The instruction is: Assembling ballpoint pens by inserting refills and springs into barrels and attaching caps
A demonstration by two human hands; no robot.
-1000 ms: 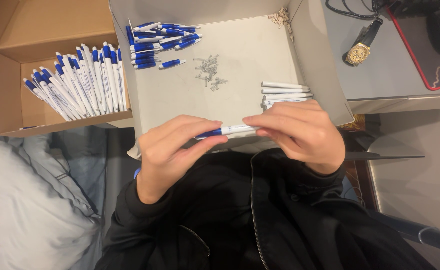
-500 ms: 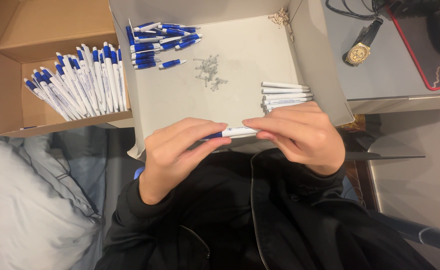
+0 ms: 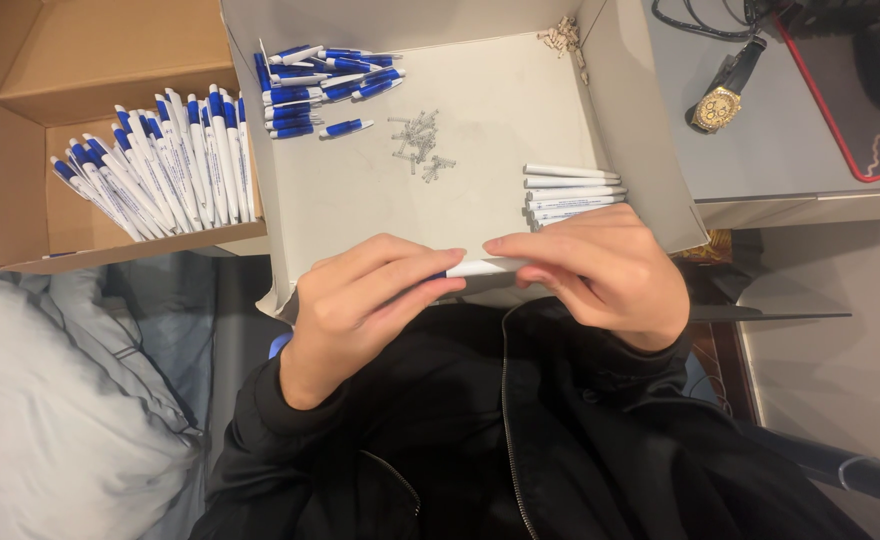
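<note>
Head camera, looking down at a seated person in a black zip jacket (image 3: 520,430). Both hands meet at the near edge of a shallow white cardboard tray (image 3: 380,200) and share one white pen (image 3: 482,267). The left hand (image 3: 360,300) is curled closed around the pen's left end, fingers folded over it so that end is hidden. The right hand (image 3: 600,270) pinches the pen's right end between thumb and fingertips, its fingers bent over the barrel. Only a short white stretch of the pen shows between the two hands.

Inside the tray, just beyond the right hand, lies a small stack of white pen barrels (image 3: 570,190). Near the tray's middle sits a loose cluster of small metal springs (image 3: 418,148). At the far left corner is a heap of blue pen parts (image 3: 320,88).

Left of the tray, an open brown cardboard box (image 3: 20,210) holds a row of finished blue-and-white pens (image 3: 160,170). To the far right, on a grey desk, lies a gold wristwatch (image 3: 717,105).
</note>
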